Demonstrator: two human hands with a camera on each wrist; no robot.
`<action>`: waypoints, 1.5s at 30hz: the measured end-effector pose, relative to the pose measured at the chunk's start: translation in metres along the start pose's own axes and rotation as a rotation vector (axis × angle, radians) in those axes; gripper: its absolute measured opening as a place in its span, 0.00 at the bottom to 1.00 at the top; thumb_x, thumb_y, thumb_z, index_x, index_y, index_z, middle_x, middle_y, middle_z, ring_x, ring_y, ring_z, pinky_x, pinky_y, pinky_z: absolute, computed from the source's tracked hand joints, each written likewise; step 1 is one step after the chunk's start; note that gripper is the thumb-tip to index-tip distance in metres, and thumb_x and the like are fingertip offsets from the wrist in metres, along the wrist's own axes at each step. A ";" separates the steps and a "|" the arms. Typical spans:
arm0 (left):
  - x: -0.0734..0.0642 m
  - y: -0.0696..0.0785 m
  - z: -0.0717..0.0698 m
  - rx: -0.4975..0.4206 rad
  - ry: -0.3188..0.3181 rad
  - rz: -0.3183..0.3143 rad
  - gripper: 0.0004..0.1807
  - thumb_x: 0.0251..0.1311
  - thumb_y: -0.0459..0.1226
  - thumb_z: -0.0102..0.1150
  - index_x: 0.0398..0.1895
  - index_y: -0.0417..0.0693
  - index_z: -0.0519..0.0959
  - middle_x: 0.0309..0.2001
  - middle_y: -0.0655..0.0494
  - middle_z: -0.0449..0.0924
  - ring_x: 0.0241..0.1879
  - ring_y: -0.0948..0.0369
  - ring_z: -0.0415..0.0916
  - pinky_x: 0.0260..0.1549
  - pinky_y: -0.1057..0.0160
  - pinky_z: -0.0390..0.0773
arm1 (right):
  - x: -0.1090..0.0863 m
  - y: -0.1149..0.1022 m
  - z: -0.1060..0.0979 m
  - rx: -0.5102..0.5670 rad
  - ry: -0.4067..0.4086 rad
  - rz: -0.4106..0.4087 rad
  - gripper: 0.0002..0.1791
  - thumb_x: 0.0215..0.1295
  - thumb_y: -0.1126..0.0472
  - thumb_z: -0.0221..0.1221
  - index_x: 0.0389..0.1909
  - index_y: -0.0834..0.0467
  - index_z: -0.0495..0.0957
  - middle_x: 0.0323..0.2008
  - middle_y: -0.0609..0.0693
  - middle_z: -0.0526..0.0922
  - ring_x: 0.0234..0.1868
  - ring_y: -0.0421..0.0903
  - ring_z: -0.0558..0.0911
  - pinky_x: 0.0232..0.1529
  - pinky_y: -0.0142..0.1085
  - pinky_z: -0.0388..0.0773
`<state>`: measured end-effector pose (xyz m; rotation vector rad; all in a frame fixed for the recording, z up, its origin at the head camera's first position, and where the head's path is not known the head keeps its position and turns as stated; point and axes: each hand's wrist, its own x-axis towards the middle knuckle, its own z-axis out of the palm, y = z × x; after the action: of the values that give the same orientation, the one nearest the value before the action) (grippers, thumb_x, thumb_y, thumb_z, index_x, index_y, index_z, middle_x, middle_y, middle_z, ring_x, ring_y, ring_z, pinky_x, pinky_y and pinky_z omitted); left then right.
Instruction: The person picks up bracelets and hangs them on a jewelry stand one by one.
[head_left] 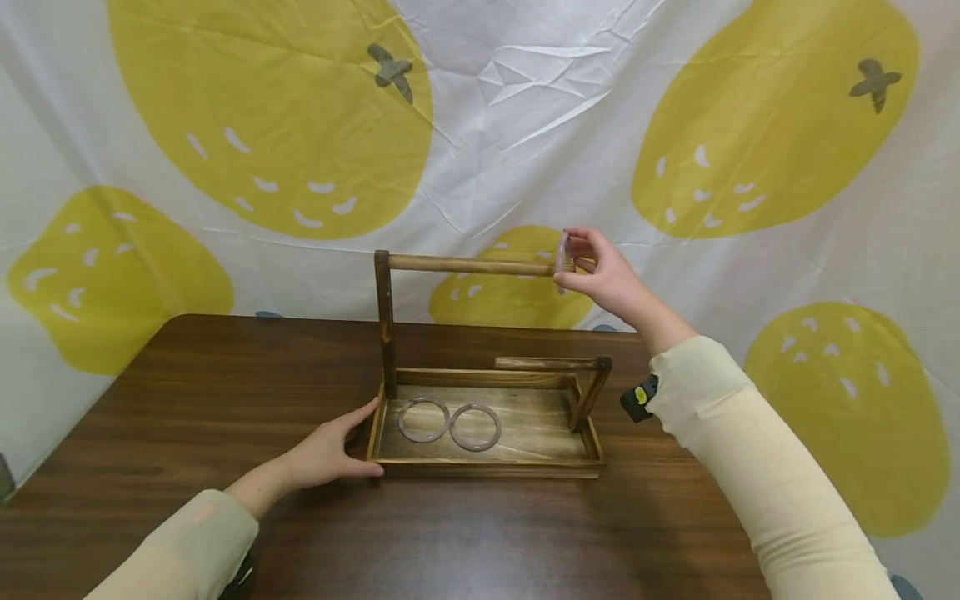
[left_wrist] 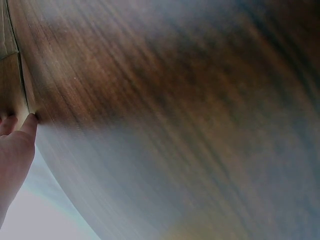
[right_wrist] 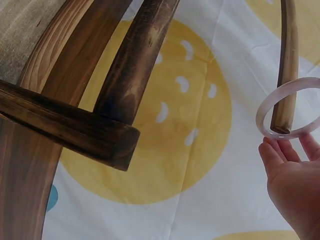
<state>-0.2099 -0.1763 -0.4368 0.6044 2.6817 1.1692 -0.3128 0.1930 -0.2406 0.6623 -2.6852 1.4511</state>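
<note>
My right hand pinches a pale, translucent bangle by its edge at the free end of the upper rod of a wooden bracelet stand. Through the bangle's opening, the right wrist view shows the rod's end. Down at the stand's left end, my left hand holds the tray, thumb at the front corner and fingers along the side. Two more bangles lie flat in the tray, a left one and a right one, side by side.
A lower, shorter rod reaches leftward from a post at the tray's right end. The taller post stands at the left. Beneath is a dark wood table, with a lemon-print cloth hanging behind it.
</note>
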 end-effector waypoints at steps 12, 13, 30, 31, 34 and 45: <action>0.000 0.000 0.000 0.004 0.001 -0.003 0.56 0.44 0.50 0.71 0.72 0.38 0.51 0.69 0.35 0.54 0.67 0.39 0.55 0.63 0.40 0.59 | 0.005 -0.007 0.005 -0.031 -0.021 -0.030 0.38 0.62 0.65 0.58 0.70 0.64 0.50 0.66 0.64 0.60 0.68 0.58 0.60 0.72 0.46 0.52; 0.000 0.000 0.000 0.005 0.001 -0.002 0.56 0.44 0.50 0.71 0.72 0.38 0.51 0.69 0.35 0.55 0.67 0.39 0.55 0.63 0.41 0.59 | 0.005 -0.008 0.005 -0.032 -0.024 -0.031 0.38 0.62 0.65 0.58 0.70 0.64 0.50 0.66 0.64 0.60 0.68 0.58 0.60 0.72 0.46 0.52; 0.001 -0.001 0.000 0.005 -0.001 -0.004 0.56 0.45 0.50 0.71 0.72 0.38 0.51 0.70 0.35 0.54 0.67 0.39 0.55 0.63 0.41 0.59 | 0.011 -0.015 0.010 -0.058 -0.048 -0.032 0.38 0.62 0.64 0.58 0.70 0.62 0.51 0.66 0.62 0.60 0.69 0.56 0.59 0.71 0.49 0.54; 0.001 -0.002 0.000 0.005 -0.001 -0.004 0.56 0.45 0.50 0.71 0.72 0.38 0.51 0.70 0.35 0.54 0.67 0.39 0.55 0.63 0.41 0.59 | 0.011 -0.015 0.011 -0.062 -0.050 -0.032 0.38 0.62 0.64 0.58 0.70 0.62 0.51 0.66 0.62 0.60 0.69 0.56 0.59 0.70 0.50 0.55; 0.001 -0.002 0.001 0.005 -0.004 -0.005 0.56 0.45 0.51 0.71 0.72 0.39 0.51 0.70 0.35 0.54 0.68 0.39 0.54 0.63 0.40 0.59 | 0.013 -0.018 0.012 -0.077 -0.058 -0.041 0.38 0.61 0.65 0.58 0.69 0.62 0.52 0.66 0.62 0.61 0.69 0.56 0.60 0.69 0.50 0.58; 0.001 -0.004 0.001 -0.007 -0.001 -0.005 0.56 0.45 0.50 0.71 0.72 0.39 0.51 0.70 0.36 0.54 0.68 0.40 0.54 0.64 0.41 0.58 | 0.020 -0.025 0.022 -0.094 -0.088 -0.074 0.37 0.59 0.65 0.60 0.68 0.63 0.54 0.63 0.62 0.63 0.68 0.55 0.62 0.62 0.50 0.68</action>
<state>-0.2114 -0.1777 -0.4409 0.5966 2.6754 1.1766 -0.3174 0.1564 -0.2286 0.8271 -2.7413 1.2996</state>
